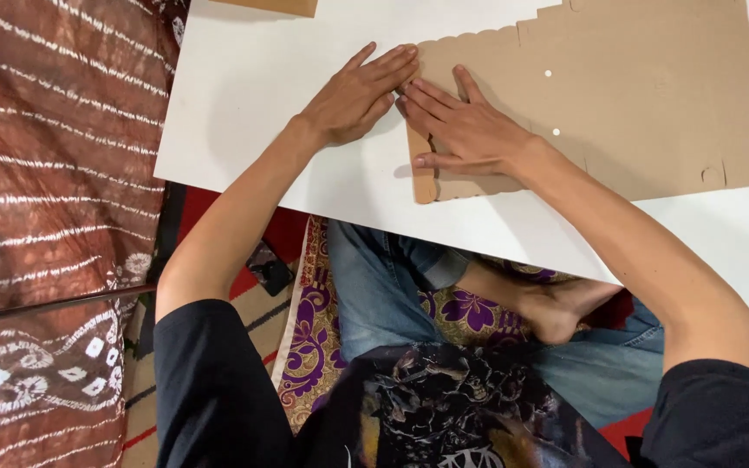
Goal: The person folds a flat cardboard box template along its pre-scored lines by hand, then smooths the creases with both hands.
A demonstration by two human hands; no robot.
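A white table (244,95) fills the upper part of the view, and the person sits cross-legged at its near edge on a purple patterned mat (309,338), with a brown patterned cloth (54,173) to the left. On the table lies a large brown card sheet (652,95), flat, reaching from the middle to the right side. It is cut to an odd outline: a scalloped edge along the top left, steps at the top, small punched holes and a notch near its lower right corner. A narrow flap (422,178) runs down its left edge, and it seems folded or creased there, though I cannot tell how far.

The left hand (357,95) lies flat and open, fingers together, partly on the bare table and with its fingertips at the sheet's left corner. The right hand (470,130) also lies open, palm down, fingers spread across the sheet just beside the flap. Neither hand clasps anything; both press downward, and their fingertips nearly meet.

The sheet looks light and thin, stiff enough to keep flat yet easy to bend, crease or tear at the scallops. It probably slides readily on the smooth tabletop, so a flat palm holds it best, while the edges or the flap suit a pinch.
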